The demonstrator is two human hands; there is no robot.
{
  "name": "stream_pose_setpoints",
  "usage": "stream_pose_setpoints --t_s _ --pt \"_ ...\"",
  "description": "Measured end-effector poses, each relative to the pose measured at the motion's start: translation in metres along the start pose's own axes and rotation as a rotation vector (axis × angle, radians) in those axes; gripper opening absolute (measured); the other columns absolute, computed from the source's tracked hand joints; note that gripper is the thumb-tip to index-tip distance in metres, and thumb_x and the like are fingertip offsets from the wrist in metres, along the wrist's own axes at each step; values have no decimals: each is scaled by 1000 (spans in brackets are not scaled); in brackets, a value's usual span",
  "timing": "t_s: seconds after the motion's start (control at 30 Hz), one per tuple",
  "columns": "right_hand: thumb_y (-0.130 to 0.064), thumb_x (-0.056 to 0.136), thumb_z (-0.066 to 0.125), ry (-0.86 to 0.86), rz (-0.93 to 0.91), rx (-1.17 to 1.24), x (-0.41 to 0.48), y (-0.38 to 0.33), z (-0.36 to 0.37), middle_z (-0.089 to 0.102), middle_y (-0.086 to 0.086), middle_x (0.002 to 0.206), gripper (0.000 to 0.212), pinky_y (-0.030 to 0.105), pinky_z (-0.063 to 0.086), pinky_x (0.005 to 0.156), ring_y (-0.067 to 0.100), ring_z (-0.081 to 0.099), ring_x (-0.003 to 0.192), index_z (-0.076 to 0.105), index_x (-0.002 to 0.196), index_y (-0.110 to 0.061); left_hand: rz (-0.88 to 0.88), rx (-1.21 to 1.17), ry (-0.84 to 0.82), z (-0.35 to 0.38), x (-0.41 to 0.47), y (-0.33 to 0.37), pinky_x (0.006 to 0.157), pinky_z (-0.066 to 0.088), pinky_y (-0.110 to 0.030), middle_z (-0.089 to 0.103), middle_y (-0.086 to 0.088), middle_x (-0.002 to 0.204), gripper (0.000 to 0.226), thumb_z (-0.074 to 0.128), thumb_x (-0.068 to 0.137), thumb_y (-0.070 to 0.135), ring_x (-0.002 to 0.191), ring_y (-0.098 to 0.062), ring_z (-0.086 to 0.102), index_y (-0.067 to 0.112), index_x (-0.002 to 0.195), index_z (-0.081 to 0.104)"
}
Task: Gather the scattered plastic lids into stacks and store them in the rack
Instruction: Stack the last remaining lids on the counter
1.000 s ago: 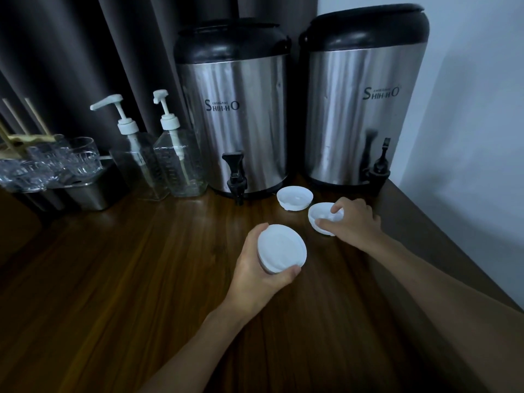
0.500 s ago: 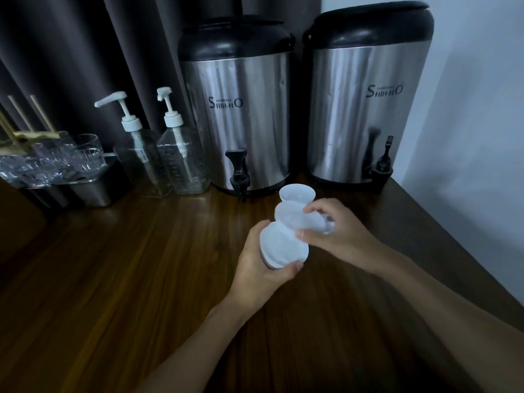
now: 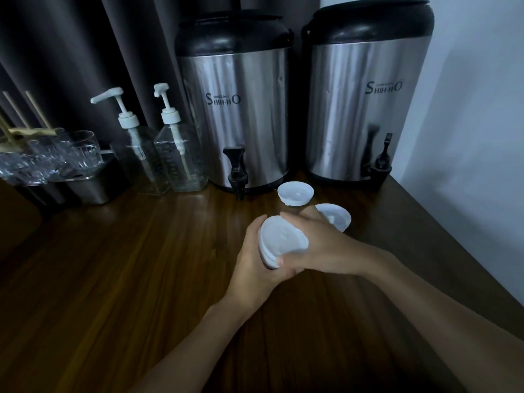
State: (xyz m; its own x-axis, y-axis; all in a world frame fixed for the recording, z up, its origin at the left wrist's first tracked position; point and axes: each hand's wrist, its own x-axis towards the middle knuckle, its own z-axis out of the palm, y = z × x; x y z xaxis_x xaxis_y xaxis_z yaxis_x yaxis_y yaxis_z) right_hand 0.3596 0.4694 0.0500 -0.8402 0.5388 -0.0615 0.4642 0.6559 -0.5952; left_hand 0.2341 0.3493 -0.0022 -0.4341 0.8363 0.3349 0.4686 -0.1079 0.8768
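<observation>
My left hand (image 3: 251,268) grips a short stack of white plastic lids (image 3: 282,239) from the left and below, tilted toward me above the wooden counter (image 3: 127,265). From the right, my right hand (image 3: 326,245) holds the top lid of that stack, thumb on the near rim and fingers over the far rim. A single white lid (image 3: 296,194) lies on the counter below the left urn's tap. Another white lid (image 3: 336,217) sits just behind my right hand, partly hidden by its fingers.
Two steel drink urns (image 3: 235,120) (image 3: 365,109) stand at the back, against the curtain and the white wall. Two pump bottles (image 3: 170,160) and a metal tray of glasses (image 3: 56,163) stand at the back left. The counter edge runs diagonally at right.
My right hand picked a lid off the counter, carried it left and set it onto the stack in my left hand. One lid still lies where it picked.
</observation>
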Motion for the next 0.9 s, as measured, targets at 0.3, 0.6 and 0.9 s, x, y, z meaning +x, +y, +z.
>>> stream_pose_setpoints --t_s 0.3,0.6,0.9 --pt "-61 71 75 50 13 7 9 -4 7 37 -6 124 70 43 50 97 16 44 119 49 128 -28 -34 -26 9 -1 0 1 83 50 -8 56 12 126 93 92 68 11 116 7 55 15 143 38" --pt "-68 61 70 15 8 71 11 -4 -10 47 -6 121 63 35 53 89 11 54 108 56 108 -29 -48 -46 -31 -2 -1 3 92 43 -6 50 30 128 110 94 66 18 122 13 49 33 147 21" --pt "-41 91 68 -148 119 725 2 0 -14 69 10 121 41 48 50 105 24 65 116 66 122 -15 41 -67 67 -7 -2 2 99 48 -19 59 15 130 88 93 68 32 127 -6 53 24 142 47"
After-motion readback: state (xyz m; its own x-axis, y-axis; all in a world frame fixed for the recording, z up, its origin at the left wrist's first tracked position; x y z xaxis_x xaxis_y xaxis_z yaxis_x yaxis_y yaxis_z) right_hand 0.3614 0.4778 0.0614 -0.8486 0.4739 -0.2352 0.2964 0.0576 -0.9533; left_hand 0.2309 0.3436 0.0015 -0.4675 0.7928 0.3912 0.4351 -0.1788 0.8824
